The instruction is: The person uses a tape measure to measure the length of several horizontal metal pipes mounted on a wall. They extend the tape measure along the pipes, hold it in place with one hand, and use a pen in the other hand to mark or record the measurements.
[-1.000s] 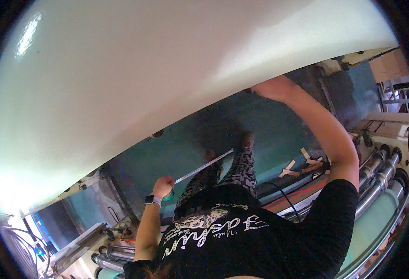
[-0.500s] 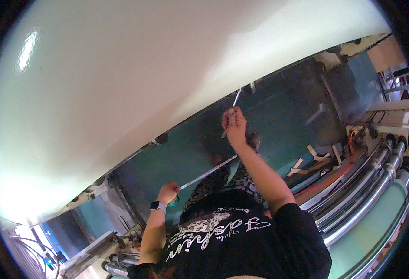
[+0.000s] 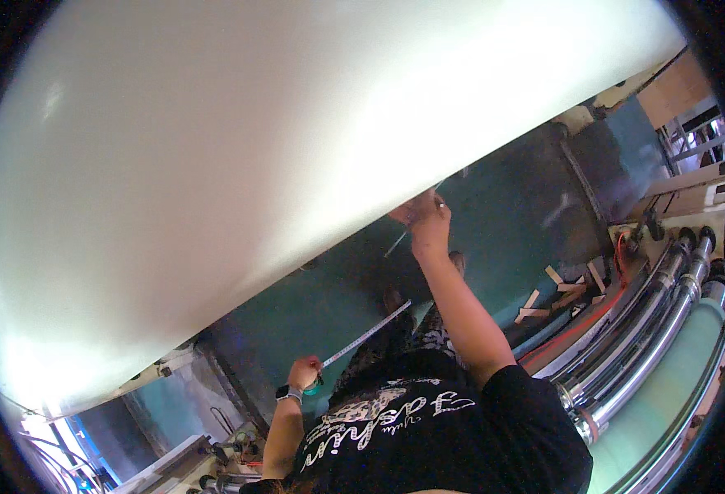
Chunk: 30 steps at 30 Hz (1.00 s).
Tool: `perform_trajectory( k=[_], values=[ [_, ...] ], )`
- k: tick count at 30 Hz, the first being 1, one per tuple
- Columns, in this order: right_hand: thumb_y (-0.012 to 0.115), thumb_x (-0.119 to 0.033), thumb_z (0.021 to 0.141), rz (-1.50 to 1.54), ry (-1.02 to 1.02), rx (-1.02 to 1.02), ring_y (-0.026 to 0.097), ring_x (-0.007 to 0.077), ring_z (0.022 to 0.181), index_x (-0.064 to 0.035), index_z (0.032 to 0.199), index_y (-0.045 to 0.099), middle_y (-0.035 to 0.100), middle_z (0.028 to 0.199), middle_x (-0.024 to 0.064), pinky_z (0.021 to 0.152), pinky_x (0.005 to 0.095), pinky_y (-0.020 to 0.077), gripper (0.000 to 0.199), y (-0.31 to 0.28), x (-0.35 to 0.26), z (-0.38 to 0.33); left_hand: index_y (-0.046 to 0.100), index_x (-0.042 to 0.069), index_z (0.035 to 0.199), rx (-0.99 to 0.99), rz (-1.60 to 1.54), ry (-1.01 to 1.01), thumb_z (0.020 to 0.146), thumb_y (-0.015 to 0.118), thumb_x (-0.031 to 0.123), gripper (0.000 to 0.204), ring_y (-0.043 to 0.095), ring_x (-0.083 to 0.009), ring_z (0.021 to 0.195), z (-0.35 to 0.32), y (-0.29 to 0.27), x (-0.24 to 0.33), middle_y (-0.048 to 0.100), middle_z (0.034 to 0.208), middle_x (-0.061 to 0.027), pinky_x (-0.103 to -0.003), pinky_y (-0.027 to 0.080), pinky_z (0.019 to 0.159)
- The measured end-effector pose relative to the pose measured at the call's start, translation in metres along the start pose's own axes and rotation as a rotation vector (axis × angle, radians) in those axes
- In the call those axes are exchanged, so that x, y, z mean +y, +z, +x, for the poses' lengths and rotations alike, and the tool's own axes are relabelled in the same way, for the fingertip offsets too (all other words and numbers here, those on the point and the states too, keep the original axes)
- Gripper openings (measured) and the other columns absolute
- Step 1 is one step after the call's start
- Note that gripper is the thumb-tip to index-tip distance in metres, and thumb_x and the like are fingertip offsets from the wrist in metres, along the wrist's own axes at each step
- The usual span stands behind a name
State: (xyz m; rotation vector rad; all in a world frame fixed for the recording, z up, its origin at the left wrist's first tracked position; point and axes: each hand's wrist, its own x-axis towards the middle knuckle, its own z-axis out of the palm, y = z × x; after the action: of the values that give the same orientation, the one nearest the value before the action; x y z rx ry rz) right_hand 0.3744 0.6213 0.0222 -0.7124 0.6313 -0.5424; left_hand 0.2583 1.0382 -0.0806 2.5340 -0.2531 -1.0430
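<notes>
My left hand (image 3: 303, 375), with a watch on its wrist, is closed around a tape measure with a green case (image 3: 312, 389). Its pale blade (image 3: 368, 336) sticks out to the upper right, ending in the air before my legs. Farther out, my right hand (image 3: 430, 216) is closed at the lower edge of a large glossy white roll or curved sheet (image 3: 214, 165), which hides part of the fingers. A thin light rod (image 3: 394, 244) shows below this hand and again above it; its full shape is hidden.
Metal rollers (image 3: 663, 337) and a pale green roller (image 3: 667, 395) run along the right. Beside them lie wood strips (image 3: 531, 309) and an orange cable (image 3: 597, 317). Dark green floor (image 3: 510, 206) stretches below the white surface, with a dark beam (image 3: 580, 169) across it.
My right hand has moved up against the white surface's edge, which now covers part of it. The white surface fills more of the view. My left hand sits slightly lower, still holding the tape measure.
</notes>
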Motion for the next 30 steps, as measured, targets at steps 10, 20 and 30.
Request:
perform_trajectory(
  k=[10,20,30],
  values=[
    [0.041,-0.039,0.087,0.377,0.074,0.293,0.032,0.0112,0.040,-0.0136,0.073,0.042,0.034,0.051,-0.0031,0.035,0.0265,0.0229,0.030,0.033,0.005,0.015,0.058,0.004,0.068,-0.077,-0.056,-0.043,0.071,0.048,0.009,0.012,0.059,-0.0252,0.065,0.028,-0.011,-0.047,0.059,0.066,-0.0110,-0.035,0.045,0.059],
    [0.039,-0.040,0.088,0.479,0.041,0.309,0.031,0.0112,0.034,-0.0115,0.073,0.047,0.038,0.049,-0.0020,0.032,0.0251,0.0231,0.033,0.060,-0.013,0.011,0.061,0.008,0.077,0.065,-0.011,0.202,0.076,0.049,0.014,0.013,0.058,-0.0283,0.071,0.048,-0.011,-0.066,0.061,0.079,-0.0123,-0.037,0.045,0.063],
    [0.039,-0.040,0.088,0.454,0.117,0.276,0.028,0.0126,0.042,-0.0137,0.071,0.038,0.031,0.053,-0.0021,0.039,0.0283,0.0222,0.032,0.038,-0.002,0.005,0.062,0.009,0.075,-0.008,0.209,0.230,0.078,0.048,0.022,0.020,0.058,-0.0291,0.073,0.047,-0.027,-0.060,0.061,0.079,-0.0114,-0.038,0.045,0.064]
  ],
)
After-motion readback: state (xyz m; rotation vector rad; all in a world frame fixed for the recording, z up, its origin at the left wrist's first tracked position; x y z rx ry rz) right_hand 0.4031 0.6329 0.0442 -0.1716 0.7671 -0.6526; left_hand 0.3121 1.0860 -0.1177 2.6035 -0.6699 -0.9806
